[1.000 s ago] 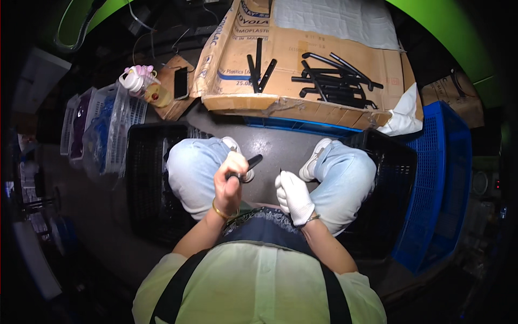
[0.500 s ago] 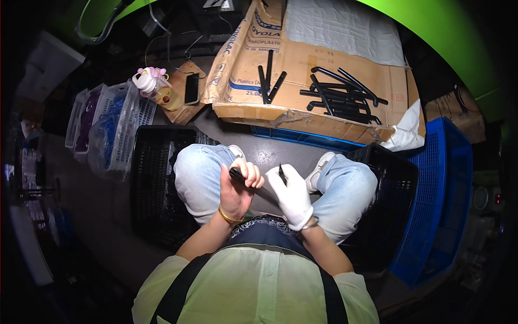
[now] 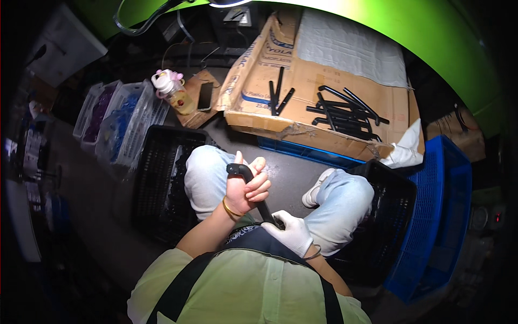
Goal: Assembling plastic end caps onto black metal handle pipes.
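While the bare left hand (image 3: 245,189) curls its fingers around a black bar (image 3: 264,211), the gloved right hand (image 3: 294,233) is at its near end; whether its bent fingers grip the bar, I cannot tell. The bar slants between the knees (image 3: 345,200), its bent end far and left. Beyond, cardboard (image 3: 303,81) bears three bars (image 3: 280,86) at left and a pile of bars (image 3: 345,113) at right. Farther right stands a blue crate (image 3: 418,237); far left, a bottle (image 3: 181,101) and a phone (image 3: 205,96).

head: left fisheye | faces down | shirt (image 3: 256,286) near, cardboard (image 3: 307,89) farther
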`<action>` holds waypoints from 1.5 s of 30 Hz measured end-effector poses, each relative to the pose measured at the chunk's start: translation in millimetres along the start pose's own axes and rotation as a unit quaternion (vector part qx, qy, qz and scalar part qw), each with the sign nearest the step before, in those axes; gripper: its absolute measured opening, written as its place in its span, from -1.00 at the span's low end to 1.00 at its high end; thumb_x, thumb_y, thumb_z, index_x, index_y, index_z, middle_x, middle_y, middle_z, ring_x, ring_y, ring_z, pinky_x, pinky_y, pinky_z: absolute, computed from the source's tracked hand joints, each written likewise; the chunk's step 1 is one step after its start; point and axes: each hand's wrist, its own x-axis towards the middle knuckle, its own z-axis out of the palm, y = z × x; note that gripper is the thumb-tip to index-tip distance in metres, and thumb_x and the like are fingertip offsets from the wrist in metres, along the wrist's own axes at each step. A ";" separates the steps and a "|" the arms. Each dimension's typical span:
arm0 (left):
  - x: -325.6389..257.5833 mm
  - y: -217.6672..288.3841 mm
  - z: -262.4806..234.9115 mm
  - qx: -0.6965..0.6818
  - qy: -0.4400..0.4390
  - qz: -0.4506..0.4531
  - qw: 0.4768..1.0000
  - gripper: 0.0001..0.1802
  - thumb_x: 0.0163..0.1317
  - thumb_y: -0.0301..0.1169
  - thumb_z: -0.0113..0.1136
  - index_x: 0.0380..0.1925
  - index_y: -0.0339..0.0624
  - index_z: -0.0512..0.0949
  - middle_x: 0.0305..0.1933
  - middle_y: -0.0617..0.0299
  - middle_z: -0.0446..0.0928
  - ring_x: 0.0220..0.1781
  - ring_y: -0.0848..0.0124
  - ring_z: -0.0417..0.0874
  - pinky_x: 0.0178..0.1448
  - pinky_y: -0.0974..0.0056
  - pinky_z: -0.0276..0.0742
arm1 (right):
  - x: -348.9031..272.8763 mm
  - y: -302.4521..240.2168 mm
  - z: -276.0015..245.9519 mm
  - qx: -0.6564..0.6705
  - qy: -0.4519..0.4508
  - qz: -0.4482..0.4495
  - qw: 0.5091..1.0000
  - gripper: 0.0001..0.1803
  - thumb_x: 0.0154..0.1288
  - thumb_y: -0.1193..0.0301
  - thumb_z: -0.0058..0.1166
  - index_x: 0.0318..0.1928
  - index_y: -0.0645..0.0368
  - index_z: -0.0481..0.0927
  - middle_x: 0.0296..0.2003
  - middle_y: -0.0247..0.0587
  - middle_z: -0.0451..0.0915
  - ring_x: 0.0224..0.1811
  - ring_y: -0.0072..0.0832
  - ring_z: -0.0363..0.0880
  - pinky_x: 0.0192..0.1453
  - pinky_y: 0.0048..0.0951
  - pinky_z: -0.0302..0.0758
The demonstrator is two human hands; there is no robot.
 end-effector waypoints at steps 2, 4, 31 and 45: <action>4.9 -3.3 0.9 0.000 0.009 -0.001 1.000 -0.40 0.40 0.25 -0.36 -0.38 -0.06 0.29 -0.80 0.38 0.10 -0.76 0.55 0.12 -0.69 0.46 0.09 | -2.0 -3.7 -5.4 -0.011 0.005 -0.005 1.000 -0.60 0.16 0.03 0.26 -0.22 0.09 0.62 -0.43 -0.03 0.66 -0.36 -0.12 0.69 -0.27 -0.24 0.59; 12.0 -6.6 -1.1 0.020 0.027 0.018 0.999 -0.44 0.41 0.22 -0.31 -0.40 -0.05 0.29 -0.76 0.36 0.12 -0.71 0.54 0.15 -0.67 0.44 0.09 | -0.5 0.0 -6.2 -0.013 0.011 -0.017 1.000 -0.61 0.16 0.04 0.24 -0.23 0.10 0.62 -0.45 -0.01 0.65 -0.36 -0.10 0.68 -0.27 -0.23 0.59; 203.8 30.4 -104.8 0.738 0.152 0.145 0.641 -0.77 0.38 -0.42 0.10 -0.01 -0.19 0.44 -0.30 0.35 0.43 -0.30 0.59 0.40 -0.12 0.48 0.38 | -175.6 468.5 13.4 0.355 0.436 0.624 0.543 -0.47 0.37 0.09 -0.03 0.14 0.25 0.52 0.04 -0.15 0.60 -0.06 -0.34 0.53 0.08 -0.27 0.51; 331.3 149.2 -203.9 0.905 0.316 -0.231 0.167 -0.36 0.16 -0.08 0.24 0.19 -0.17 0.39 0.18 -0.08 0.51 0.27 0.04 0.49 0.31 0.10 0.43 | -177.5 451.0 -80.6 0.100 0.577 0.405 0.702 -0.61 0.39 0.19 0.01 -0.02 0.26 0.55 -0.38 -0.21 0.56 -0.43 -0.41 0.54 -0.34 -0.35 0.51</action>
